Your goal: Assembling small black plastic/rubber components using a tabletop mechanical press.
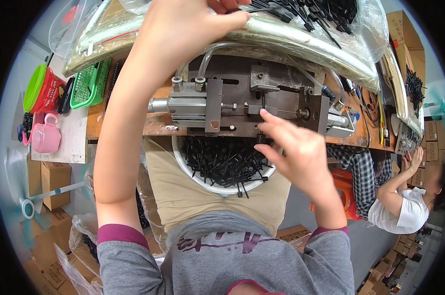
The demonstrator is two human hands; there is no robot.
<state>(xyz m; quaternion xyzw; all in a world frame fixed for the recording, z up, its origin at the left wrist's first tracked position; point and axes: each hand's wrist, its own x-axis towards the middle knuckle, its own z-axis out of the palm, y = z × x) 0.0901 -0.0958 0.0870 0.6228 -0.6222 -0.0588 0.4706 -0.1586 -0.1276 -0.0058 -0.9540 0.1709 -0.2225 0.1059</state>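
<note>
My right hand (301, 155) is at the front of a metal press fixture (281, 125). Its thumb and fingers close around the lower end of a thin black rod-shaped part (260, 139), which lines up with the small block in the fixture's middle. My left hand (193, 19) reaches across the fixture to the far side, beside a heap of thin black parts (325, 14) with block-like heads. The fingers there are bent toward the thumb and partly cut off by the upper edge; a dark bit shows between them, too small to name.
A white tub (182, 164) of black parts sits on my lap below the fixture. Air cylinders (188, 105) and clear hoses flank the fixture. Left on the bench are a green basket (87, 88) and a pink cup (46, 135). A co-worker (399, 209) sits at right.
</note>
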